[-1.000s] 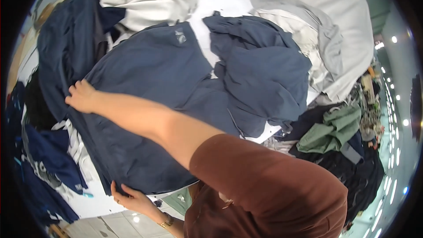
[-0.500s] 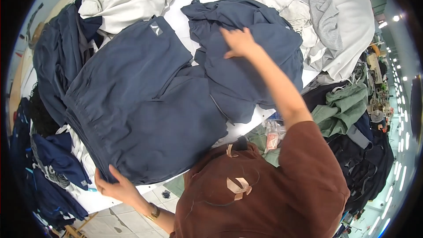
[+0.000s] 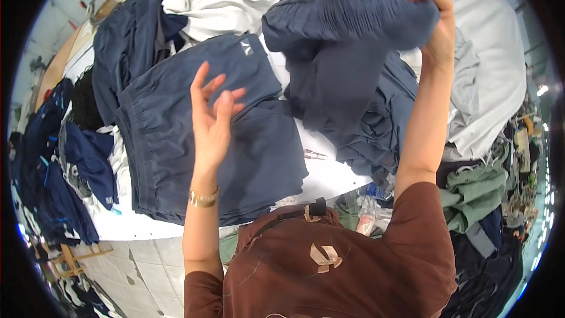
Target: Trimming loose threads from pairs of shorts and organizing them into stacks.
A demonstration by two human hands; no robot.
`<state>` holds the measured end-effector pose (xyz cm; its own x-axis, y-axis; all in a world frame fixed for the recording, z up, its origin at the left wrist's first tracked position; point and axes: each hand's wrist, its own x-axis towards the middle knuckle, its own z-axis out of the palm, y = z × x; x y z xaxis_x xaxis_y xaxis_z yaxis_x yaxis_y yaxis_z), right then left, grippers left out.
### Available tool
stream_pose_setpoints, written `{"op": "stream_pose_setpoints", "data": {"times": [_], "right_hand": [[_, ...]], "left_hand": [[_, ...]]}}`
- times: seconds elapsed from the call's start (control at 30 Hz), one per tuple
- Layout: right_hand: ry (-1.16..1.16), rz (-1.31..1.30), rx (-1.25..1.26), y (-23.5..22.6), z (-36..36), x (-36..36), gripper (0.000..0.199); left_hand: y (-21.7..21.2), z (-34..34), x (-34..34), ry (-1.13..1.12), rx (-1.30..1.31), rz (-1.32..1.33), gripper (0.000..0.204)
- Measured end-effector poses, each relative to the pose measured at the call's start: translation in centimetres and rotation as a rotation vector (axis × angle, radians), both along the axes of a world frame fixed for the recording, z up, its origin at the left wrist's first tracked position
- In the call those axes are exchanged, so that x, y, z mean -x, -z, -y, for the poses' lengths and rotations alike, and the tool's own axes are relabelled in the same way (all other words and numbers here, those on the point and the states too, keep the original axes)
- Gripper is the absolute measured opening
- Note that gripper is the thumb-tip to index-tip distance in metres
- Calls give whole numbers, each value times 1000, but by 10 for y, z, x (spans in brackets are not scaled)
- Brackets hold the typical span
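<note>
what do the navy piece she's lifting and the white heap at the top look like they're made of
Navy garment in the right hand: soft matte fabric, likely a knit or light woven; it drapes limply and bunches into fine gathers at the grip. White heap: thicker matte cloth, perhaps fleece or jersey, judging by its rounded, bulky folds.

Label on flat garment: we see a small white mark (image 3: 246, 47) near the top edge of the navy garment spread on the bench.
Packages: we see small crumpled packets (image 3: 369, 219), pale with red and blue, below the bench edge, too blurred to tell further.
Screens, signs: we see none.
</note>
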<state>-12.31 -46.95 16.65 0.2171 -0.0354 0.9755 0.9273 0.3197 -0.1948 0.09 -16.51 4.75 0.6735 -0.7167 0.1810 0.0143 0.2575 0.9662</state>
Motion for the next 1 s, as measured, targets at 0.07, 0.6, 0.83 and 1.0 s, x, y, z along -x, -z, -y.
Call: {"op": "stream_pose_setpoints", "data": {"times": [0.07, 0.6, 0.83, 1.0], "right_hand": [[672, -487, 347, 4, -38, 35, 29], [1296, -1669, 665, 230, -158, 50, 30], [1305, -1565, 206, 290, -157, 12, 22], [714, -1541, -616, 275, -141, 42, 21]], "left_hand": [[11, 0, -4, -55, 97, -115, 67], [149, 43, -2, -170, -596, 505, 18], [150, 72, 4, -52, -736, 438, 26], [161, 94, -1, -123, -850, 402, 43]]}}
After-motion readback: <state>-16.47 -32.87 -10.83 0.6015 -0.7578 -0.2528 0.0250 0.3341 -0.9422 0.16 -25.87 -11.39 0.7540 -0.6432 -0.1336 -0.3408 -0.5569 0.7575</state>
